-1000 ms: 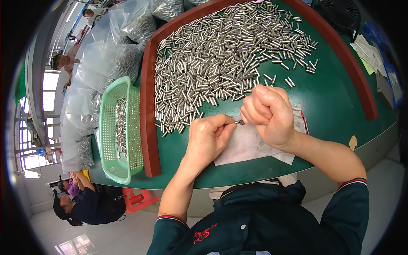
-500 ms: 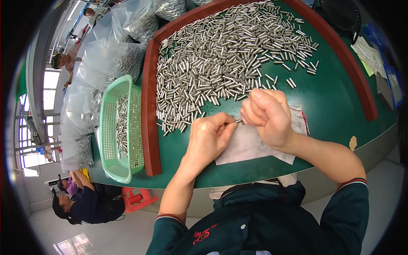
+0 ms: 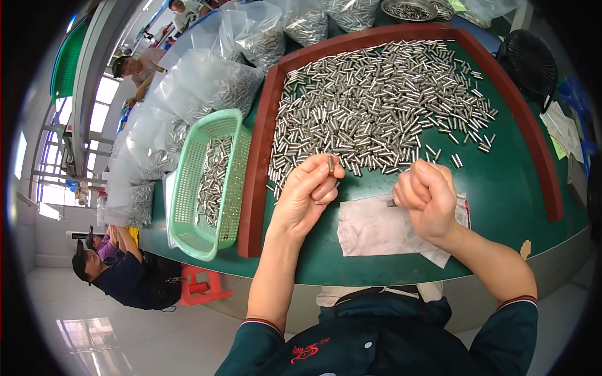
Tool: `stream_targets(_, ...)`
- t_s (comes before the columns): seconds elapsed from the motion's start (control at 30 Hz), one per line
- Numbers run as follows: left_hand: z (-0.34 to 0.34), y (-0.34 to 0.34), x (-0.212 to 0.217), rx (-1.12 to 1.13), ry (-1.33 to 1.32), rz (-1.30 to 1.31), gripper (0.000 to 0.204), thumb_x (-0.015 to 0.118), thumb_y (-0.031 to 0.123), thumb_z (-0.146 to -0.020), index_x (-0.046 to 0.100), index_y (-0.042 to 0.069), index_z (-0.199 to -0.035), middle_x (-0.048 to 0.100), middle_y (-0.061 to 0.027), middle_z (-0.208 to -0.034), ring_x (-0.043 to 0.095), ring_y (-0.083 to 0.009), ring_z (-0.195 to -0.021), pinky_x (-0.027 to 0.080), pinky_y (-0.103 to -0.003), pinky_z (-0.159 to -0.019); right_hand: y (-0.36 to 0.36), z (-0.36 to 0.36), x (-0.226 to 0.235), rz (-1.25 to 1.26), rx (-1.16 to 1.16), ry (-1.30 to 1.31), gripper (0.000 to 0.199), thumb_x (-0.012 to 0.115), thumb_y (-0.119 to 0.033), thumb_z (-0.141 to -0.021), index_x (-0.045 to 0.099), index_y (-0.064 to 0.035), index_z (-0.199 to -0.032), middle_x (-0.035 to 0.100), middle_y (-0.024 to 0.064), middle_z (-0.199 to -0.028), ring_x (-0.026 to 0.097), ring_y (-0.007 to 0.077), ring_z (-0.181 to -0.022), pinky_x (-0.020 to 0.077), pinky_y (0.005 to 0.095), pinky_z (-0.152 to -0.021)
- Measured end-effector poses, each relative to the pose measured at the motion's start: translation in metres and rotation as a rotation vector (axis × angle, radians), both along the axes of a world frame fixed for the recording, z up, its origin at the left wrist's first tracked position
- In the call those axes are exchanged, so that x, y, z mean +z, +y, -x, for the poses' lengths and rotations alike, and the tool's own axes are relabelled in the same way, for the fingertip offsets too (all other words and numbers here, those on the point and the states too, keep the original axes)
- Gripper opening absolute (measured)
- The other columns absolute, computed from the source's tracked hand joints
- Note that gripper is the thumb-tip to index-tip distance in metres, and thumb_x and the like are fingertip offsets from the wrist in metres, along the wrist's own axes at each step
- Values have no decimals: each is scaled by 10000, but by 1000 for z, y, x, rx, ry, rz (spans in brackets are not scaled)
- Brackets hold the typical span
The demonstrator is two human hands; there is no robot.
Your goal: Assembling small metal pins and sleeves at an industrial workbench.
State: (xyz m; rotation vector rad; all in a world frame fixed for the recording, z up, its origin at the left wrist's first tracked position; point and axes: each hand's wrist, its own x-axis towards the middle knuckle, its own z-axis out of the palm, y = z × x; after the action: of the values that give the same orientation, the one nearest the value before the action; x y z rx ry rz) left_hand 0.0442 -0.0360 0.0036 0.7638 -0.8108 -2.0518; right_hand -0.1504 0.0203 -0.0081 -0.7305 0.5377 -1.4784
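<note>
One view only, taken from a camera worn on the person's head and looking steeply down over the chest onto the work surface. The fisheye lens bends straight lines toward the rim, so the green table [image 3: 501, 188] curves and the corners of the frame are black. The camera sits close: the left hand [image 3: 307, 194] and the right hand [image 3: 429, 197] fill the centre, with both forearms coming in from the lower edge. The upper half of the frame looks across the table to its far side. The left edge takes in the floor and windows beyond the table, seen at a slant.
</note>
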Motion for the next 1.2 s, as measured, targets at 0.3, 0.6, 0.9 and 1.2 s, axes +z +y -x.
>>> stream_targets(0.3,3,3,7,55,-5,-26,210,435,212,-891,525,24,-864,519,-48,-719,304,-46,-490,267,-163,-453,-3,0,0,-1,1,0,415,356,-205,-867,236,-98,-484,272,-6,-408,195,75,-396,197,243,-413)
stream_targets(0.6,0,10,13,76,-1349,803,140,684,58,-654,564,-4,-689,303,43,-503,289,-44,-475,250,-213,-428,-4,1,0,-18,-7,-13,418,351,-193,-868,230,-101,-479,271,-6,-398,187,76,-385,188,245,-406)
stream_targets(0.9,5,13,7,12,-1400,938,113,652,34,-632,583,-14,-708,322,-6,-470,304,-69,-432,281,-247,-409,-3,0,2,-51,-15,-20,411,359,-177,-869,234,-106,-483,265,-17,-405,182,68,-399,184,239,-407)
stream_targets(1.2,35,33,-5,-222,-1051,1038,51,629,1,-662,610,3,-709,411,-22,-506,341,-88,-435,290,-244,-412,2,0,0,63,-51,26,409,330,-196,-875,238,-118,-484,248,-19,-396,162,81,-381,184,246,-399)
